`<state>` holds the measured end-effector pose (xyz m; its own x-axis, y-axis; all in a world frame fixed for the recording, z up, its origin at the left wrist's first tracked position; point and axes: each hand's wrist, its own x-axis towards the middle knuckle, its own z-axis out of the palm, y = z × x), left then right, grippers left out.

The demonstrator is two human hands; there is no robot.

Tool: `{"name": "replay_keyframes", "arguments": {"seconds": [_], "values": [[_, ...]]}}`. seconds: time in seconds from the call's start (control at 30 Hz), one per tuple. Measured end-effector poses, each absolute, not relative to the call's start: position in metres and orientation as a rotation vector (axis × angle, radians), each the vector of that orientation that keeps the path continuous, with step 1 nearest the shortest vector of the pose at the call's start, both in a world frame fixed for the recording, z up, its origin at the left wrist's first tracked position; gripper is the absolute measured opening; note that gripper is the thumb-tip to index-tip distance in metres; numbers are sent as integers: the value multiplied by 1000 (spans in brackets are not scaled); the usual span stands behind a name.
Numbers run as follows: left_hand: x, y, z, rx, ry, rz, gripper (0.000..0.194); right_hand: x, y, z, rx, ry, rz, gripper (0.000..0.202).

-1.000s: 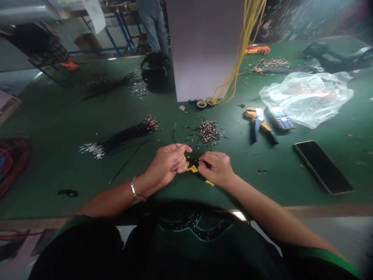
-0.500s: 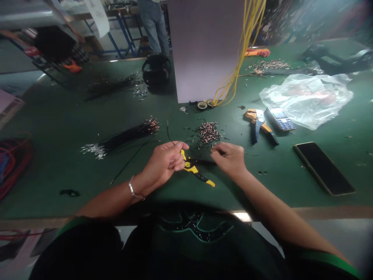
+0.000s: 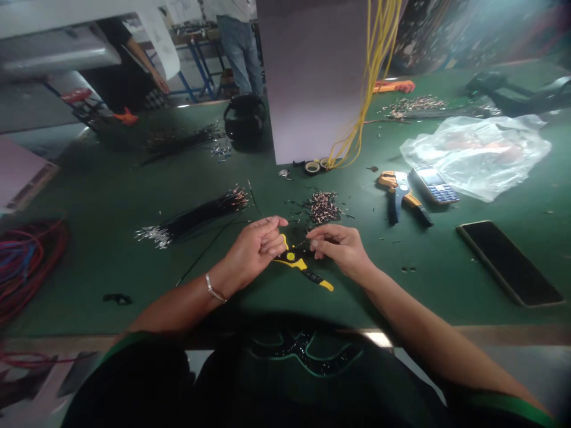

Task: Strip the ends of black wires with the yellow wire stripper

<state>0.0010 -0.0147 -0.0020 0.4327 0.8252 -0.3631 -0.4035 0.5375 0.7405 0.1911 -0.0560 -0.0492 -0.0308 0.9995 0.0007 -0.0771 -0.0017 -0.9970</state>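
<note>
My left hand (image 3: 256, 246) is closed in a pinch on a thin black wire (image 3: 255, 199), whose end sticks up beyond the fingers. To its right, my right hand (image 3: 341, 246) holds its thumb and forefinger together; whatever is between them is too small to make out. Beneath both hands lies a yellow-and-black hand tool (image 3: 316, 278), pliers-like, its jaws partly hidden by the left hand. Just beyond the right hand is a pile of small copper-ended pieces (image 3: 323, 207). A bundle of black wires (image 3: 196, 214) rests at the left, with bare copper ends and silvery ends.
At the right lie an orange-and-blue wire stripper (image 3: 401, 193), a keypad phone (image 3: 433, 184), a smartphone (image 3: 511, 261) and a plastic bag (image 3: 482, 154). Yellow wires (image 3: 368, 95) hang beside a pale upright panel (image 3: 316, 83). Red and blue cables (image 3: 31, 261) coil at far left.
My right hand has moved left, away from the small-piece pile, toward my left hand. The left hand keeps the wire, tilted further left. The camera view has shifted slightly.
</note>
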Motion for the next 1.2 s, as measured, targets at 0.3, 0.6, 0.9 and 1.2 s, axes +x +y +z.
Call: {"name": "replay_keyframes", "arguments": {"seconds": [0.3,0.6,0.9,1.2], "values": [[4,-16,-8,633,772,785,13,182,-60,-39,-975,-985,1562,13],[9,-13,-5,724,775,862,12,185,-58,-40,-924,-872,1638,6],[-11,22,-22,1320,1291,917,35,189,-54,-37,-898,-729,1634,10],[2,-25,0,2507,796,849,10,187,-55,-38,-837,-720,1694,9]]}}
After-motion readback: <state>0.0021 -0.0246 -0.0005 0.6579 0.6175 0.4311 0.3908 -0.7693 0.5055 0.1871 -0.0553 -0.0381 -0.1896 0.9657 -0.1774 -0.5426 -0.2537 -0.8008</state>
